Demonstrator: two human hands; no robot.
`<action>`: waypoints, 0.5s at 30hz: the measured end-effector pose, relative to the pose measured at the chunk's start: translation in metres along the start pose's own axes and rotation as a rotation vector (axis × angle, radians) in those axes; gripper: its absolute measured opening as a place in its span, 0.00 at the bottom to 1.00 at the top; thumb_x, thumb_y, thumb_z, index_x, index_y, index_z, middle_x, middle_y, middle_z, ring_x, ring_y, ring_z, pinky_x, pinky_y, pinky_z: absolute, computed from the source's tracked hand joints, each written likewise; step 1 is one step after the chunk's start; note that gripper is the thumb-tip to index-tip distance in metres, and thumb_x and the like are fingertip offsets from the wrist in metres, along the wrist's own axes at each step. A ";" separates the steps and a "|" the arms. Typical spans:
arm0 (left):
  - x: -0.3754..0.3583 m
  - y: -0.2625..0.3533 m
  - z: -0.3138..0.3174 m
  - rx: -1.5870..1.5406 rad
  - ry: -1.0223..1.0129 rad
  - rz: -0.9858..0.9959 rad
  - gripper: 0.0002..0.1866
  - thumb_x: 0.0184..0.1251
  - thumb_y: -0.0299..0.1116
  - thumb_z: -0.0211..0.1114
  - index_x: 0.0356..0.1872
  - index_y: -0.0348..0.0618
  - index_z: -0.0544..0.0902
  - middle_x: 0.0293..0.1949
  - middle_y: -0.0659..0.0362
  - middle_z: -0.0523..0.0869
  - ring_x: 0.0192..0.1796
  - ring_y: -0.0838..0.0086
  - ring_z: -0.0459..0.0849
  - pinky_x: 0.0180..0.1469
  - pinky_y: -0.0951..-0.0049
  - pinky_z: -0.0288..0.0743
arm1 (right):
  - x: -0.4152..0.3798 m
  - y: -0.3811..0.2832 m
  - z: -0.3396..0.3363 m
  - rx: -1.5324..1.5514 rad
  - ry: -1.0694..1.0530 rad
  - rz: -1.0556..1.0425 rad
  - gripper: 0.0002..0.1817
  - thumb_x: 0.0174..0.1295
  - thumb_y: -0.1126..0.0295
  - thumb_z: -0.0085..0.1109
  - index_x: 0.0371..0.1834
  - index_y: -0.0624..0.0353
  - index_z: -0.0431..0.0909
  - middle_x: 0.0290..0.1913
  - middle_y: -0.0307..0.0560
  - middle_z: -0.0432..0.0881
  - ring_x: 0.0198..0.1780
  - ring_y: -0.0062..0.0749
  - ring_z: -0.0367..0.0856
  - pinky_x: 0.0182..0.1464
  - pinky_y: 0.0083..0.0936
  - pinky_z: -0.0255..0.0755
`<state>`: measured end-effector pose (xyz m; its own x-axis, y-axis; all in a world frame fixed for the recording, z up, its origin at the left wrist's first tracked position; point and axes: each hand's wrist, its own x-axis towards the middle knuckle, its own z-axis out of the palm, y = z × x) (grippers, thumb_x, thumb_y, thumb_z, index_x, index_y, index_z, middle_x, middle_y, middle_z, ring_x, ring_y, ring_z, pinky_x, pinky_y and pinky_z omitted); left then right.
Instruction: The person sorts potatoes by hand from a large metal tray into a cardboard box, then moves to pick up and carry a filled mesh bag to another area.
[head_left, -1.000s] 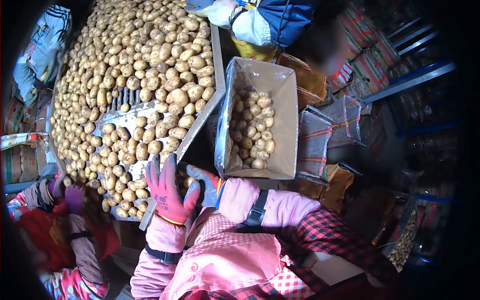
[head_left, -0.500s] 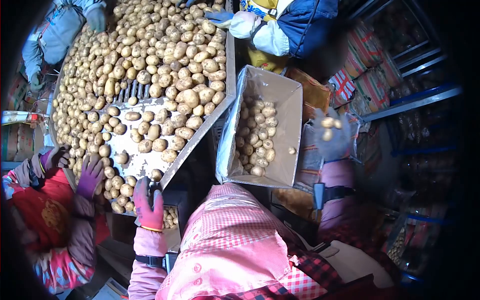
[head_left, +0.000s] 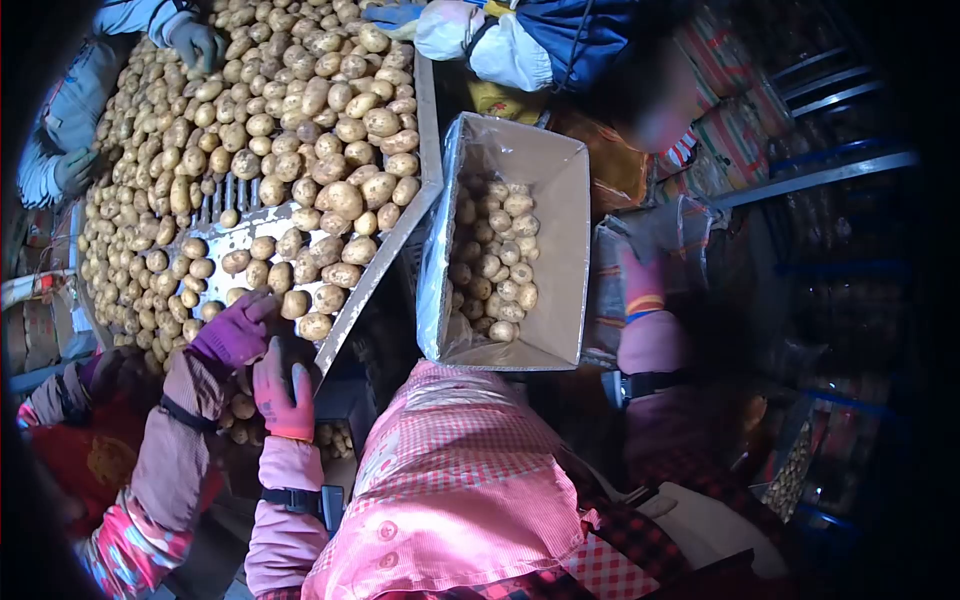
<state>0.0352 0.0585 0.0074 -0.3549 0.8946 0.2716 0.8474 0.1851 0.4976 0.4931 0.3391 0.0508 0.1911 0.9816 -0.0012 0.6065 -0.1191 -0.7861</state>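
Left hand point(head_left: 281, 392), in a red glove, sits at the near lower corner of the sorting table point(head_left: 385, 262), fingers curled down over the edge among the potatoes point(head_left: 300, 130). Whether its grip is closed on one I cannot tell; the palm faces away.

Right hand point(head_left: 642, 278), red glove with a striped cuff, is raised beside the right wall of the cardboard box point(head_left: 560, 250), in front of a mesh sack point(head_left: 690, 235). Fingers hidden and blurred; grip state cannot be told.

The box is lined with clear plastic, part-filled with potatoes, standing just right of the table's metal rim.

A co-worker's purple-gloved hand point(head_left: 233, 333) reaches onto the table's lower end, touching potatoes just beside the left hand. Two more people work the far end: a grey-gloved hand point(head_left: 195, 42) top left, a white sleeve point(head_left: 470, 40) top middle.
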 end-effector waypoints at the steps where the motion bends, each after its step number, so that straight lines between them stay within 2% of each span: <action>1: 0.002 -0.005 0.007 0.029 -0.018 0.094 0.28 0.63 0.32 0.61 0.64 0.34 0.72 0.60 0.44 0.78 0.57 0.47 0.76 0.62 0.53 0.66 | 0.009 0.014 0.015 0.054 -0.095 -0.168 0.21 0.66 0.68 0.60 0.60 0.62 0.76 0.57 0.45 0.81 0.59 0.29 0.77 0.64 0.26 0.67; 2: 0.000 -0.009 0.014 0.065 -0.038 0.080 0.28 0.63 0.35 0.61 0.64 0.34 0.72 0.60 0.44 0.77 0.60 0.47 0.75 0.63 0.51 0.65 | 0.010 0.023 0.038 0.272 -0.147 -0.052 0.20 0.66 0.68 0.60 0.60 0.61 0.76 0.55 0.44 0.81 0.57 0.29 0.78 0.61 0.26 0.71; 3: 0.000 -0.008 0.015 0.060 -0.045 0.076 0.28 0.63 0.35 0.61 0.64 0.34 0.72 0.60 0.44 0.77 0.60 0.47 0.75 0.63 0.51 0.65 | 0.008 0.024 0.053 0.286 -0.227 0.047 0.19 0.66 0.71 0.59 0.60 0.61 0.76 0.53 0.43 0.83 0.54 0.27 0.79 0.56 0.26 0.74; 4: 0.000 -0.004 0.014 0.110 -0.042 0.060 0.28 0.63 0.36 0.61 0.64 0.34 0.72 0.60 0.44 0.77 0.61 0.47 0.74 0.64 0.50 0.64 | 0.010 0.034 0.071 0.349 -0.306 0.150 0.23 0.62 0.66 0.64 0.60 0.60 0.76 0.53 0.47 0.83 0.52 0.35 0.82 0.55 0.31 0.76; 5: -0.001 -0.003 0.015 0.162 -0.039 0.041 0.29 0.63 0.37 0.61 0.64 0.35 0.72 0.60 0.44 0.77 0.63 0.47 0.74 0.64 0.50 0.63 | 0.017 0.061 0.090 0.340 -0.314 0.156 0.23 0.62 0.66 0.64 0.60 0.60 0.76 0.53 0.47 0.83 0.52 0.35 0.82 0.55 0.31 0.76; 6: -0.003 -0.005 0.016 0.145 -0.027 0.004 0.29 0.63 0.38 0.61 0.64 0.35 0.72 0.60 0.45 0.78 0.65 0.47 0.73 0.65 0.50 0.62 | 0.025 0.095 0.113 0.104 -0.379 0.161 0.23 0.62 0.68 0.63 0.60 0.61 0.76 0.55 0.49 0.82 0.53 0.36 0.82 0.54 0.31 0.76; 8: -0.006 -0.008 0.017 0.149 -0.008 -0.032 0.28 0.63 0.37 0.60 0.63 0.34 0.72 0.60 0.45 0.77 0.64 0.47 0.73 0.65 0.50 0.62 | 0.025 0.085 0.138 -0.136 -0.461 0.164 0.23 0.61 0.70 0.62 0.61 0.62 0.75 0.57 0.51 0.82 0.53 0.38 0.83 0.53 0.31 0.77; 10: -0.002 -0.007 0.016 0.113 0.038 -0.021 0.26 0.63 0.36 0.60 0.61 0.34 0.73 0.59 0.44 0.78 0.62 0.47 0.75 0.64 0.49 0.64 | 0.021 0.059 0.154 -0.736 -0.549 0.131 0.26 0.55 0.62 0.65 0.57 0.60 0.78 0.55 0.57 0.82 0.54 0.50 0.82 0.55 0.39 0.76; 11: 0.001 -0.002 0.013 0.153 -0.005 0.003 0.24 0.63 0.35 0.60 0.59 0.33 0.75 0.58 0.43 0.79 0.59 0.47 0.77 0.63 0.50 0.66 | 0.025 0.074 0.166 -0.745 -0.566 0.132 0.26 0.55 0.62 0.65 0.57 0.60 0.78 0.55 0.57 0.82 0.54 0.50 0.82 0.55 0.39 0.76; 13: 0.000 -0.002 0.013 0.131 -0.017 -0.030 0.24 0.62 0.33 0.61 0.58 0.34 0.76 0.56 0.44 0.81 0.57 0.47 0.79 0.62 0.51 0.68 | 0.033 0.113 0.188 -0.980 -0.651 0.183 0.26 0.51 0.58 0.66 0.52 0.57 0.79 0.53 0.59 0.82 0.55 0.57 0.80 0.59 0.44 0.74; 15: -0.003 -0.006 0.015 0.126 -0.011 -0.033 0.24 0.61 0.32 0.62 0.59 0.34 0.76 0.56 0.44 0.81 0.56 0.48 0.79 0.61 0.52 0.68 | 0.033 0.133 0.189 -1.031 -0.616 0.105 0.24 0.52 0.59 0.65 0.51 0.58 0.80 0.52 0.61 0.82 0.55 0.54 0.81 0.58 0.42 0.75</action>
<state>0.0370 0.0610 -0.0085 -0.3801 0.8912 0.2474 0.8782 0.2639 0.3989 0.4342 0.3836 -0.1706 0.0463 0.8330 -0.5513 0.9951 0.0096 0.0981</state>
